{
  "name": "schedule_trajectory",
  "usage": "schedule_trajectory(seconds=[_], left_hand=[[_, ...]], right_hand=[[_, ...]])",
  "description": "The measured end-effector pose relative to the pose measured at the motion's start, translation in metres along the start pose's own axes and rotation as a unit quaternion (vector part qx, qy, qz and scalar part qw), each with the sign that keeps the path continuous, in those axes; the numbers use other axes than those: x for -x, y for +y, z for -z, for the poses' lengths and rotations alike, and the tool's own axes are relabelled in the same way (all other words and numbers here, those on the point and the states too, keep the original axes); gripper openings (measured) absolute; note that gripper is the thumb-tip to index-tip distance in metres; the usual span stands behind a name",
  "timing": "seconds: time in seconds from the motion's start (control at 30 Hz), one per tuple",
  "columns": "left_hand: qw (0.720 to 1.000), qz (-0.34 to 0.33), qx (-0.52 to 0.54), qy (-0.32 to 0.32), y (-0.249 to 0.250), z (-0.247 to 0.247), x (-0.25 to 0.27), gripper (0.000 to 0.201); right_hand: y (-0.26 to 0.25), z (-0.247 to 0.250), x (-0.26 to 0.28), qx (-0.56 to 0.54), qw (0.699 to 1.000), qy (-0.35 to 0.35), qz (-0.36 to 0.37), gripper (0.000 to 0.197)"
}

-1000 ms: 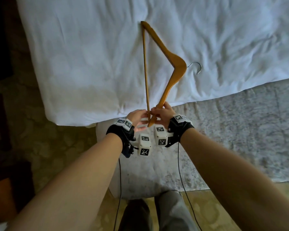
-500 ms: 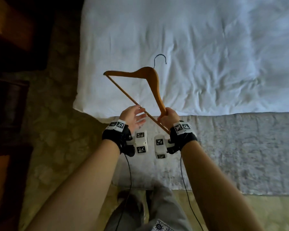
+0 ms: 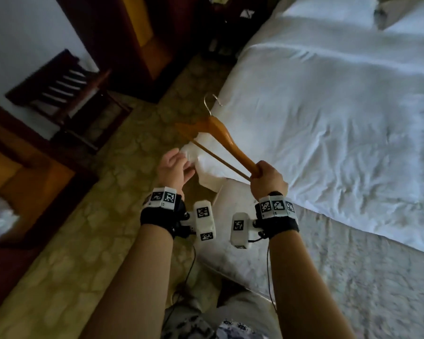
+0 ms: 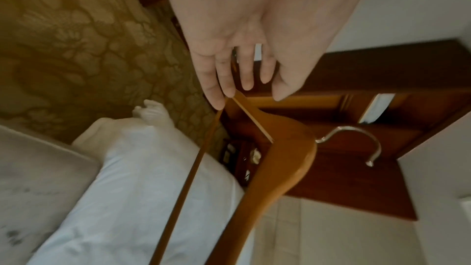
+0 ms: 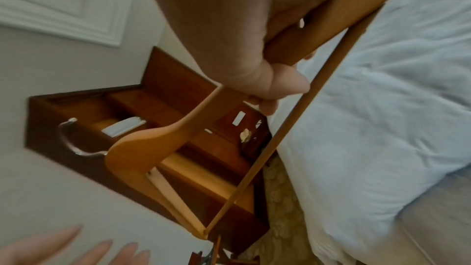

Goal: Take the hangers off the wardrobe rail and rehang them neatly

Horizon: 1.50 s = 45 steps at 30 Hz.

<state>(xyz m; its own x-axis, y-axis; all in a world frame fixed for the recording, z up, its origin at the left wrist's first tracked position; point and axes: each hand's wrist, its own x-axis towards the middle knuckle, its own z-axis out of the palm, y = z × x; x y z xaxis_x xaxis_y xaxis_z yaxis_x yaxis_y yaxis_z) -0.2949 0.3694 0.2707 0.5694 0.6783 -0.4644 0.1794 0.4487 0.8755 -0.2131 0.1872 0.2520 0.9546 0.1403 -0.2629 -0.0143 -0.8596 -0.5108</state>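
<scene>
Right hand [image 3: 267, 178] kept a closed grip on one arm-end of the wooden hanger [image 3: 220, 135]; its long axis ran up and leftward away from that grip, hook [image 3: 212, 104] at the far end, held in the air off the bed [image 3: 328, 118] corner. Left hand [image 3: 173, 167] was slack, fingers loose, holding nothing, just beside the hanger's free arm and nearer to it than the right.

Bare forearms, black wrist straps [image 3: 157, 217] with white tag-marked blocks [image 3: 204, 220], thin black cables [image 3: 269, 270], grey trousers [image 3: 242, 311].

Glossy wood hanger [image 3: 227, 139], shiny metal hook [image 4: 356, 140]; creased white cloth bedding [image 3: 328, 118].
</scene>
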Motion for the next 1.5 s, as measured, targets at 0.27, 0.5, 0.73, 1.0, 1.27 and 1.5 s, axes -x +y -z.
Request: schedule_trajectory(seconds=[0.27,0.5,0.73,1.0,1.27,1.5], left_hand=[[0.988,-0.150,0.022,-0.020,0.081,0.135,0.037,0.058],[0.962,-0.255,-0.090,0.038,0.118,0.258,0.051,0.040],[0.891,-0.372,-0.216,0.146,0.144,0.348,0.058,0.042],[0.870,-0.351,-0.193,0.288,0.163,0.399,0.037,0.018],[0.844,-0.399,-0.154,0.324,0.210,0.422,-0.017,0.029],[0.809,-0.425,-0.090,0.396,0.242,0.436,-0.046,0.019]], right_hand=[[-0.138,-0.020,0.086,0.094,0.977,0.108,0.159,0.023],[-0.239,-0.051,0.143,0.036,0.942,0.178,0.284,0.029],[-0.349,-0.069,0.164,0.026,0.901,0.166,0.400,0.033],[-0.454,-0.131,0.154,-0.040,0.860,0.096,0.500,0.032],[-0.545,-0.184,0.128,-0.127,0.839,0.037,0.528,0.040],[-0.605,-0.213,0.117,-0.217,0.816,-0.126,0.521,0.074]])
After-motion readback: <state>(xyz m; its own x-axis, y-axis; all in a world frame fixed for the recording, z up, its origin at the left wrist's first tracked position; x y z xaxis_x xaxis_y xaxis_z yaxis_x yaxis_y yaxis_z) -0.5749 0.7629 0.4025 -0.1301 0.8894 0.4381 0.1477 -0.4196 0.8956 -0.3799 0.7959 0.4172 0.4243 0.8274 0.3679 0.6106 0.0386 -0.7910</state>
